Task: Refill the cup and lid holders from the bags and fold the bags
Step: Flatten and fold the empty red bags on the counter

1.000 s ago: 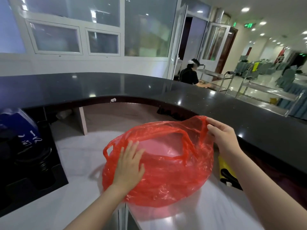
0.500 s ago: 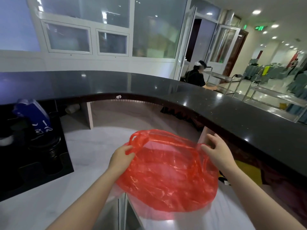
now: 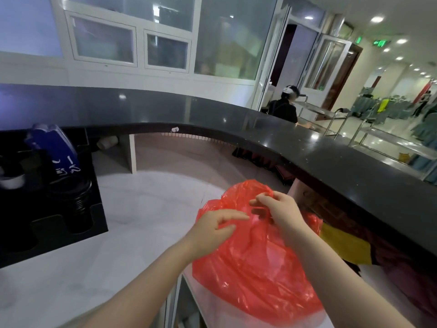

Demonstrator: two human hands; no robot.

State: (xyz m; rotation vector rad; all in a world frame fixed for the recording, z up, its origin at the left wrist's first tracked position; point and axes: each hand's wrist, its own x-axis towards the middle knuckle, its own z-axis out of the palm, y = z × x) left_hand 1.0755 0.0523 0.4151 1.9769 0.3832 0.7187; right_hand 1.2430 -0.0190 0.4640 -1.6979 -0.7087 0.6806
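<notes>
I note my right hand (image 3: 280,210) pinches the red bag's (image 3: 255,275) handles together for folding, while my left hand (image 3: 212,232), grip relaxed, steadies it on the surface (image 3: 142,209).

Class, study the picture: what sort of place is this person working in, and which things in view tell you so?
Probably a drinks service counter in a hall or canteen: a long black countertop curves round the worker, a black cup and lid holder sits on the white worktop, and metal serving tables stand beyond.
</notes>
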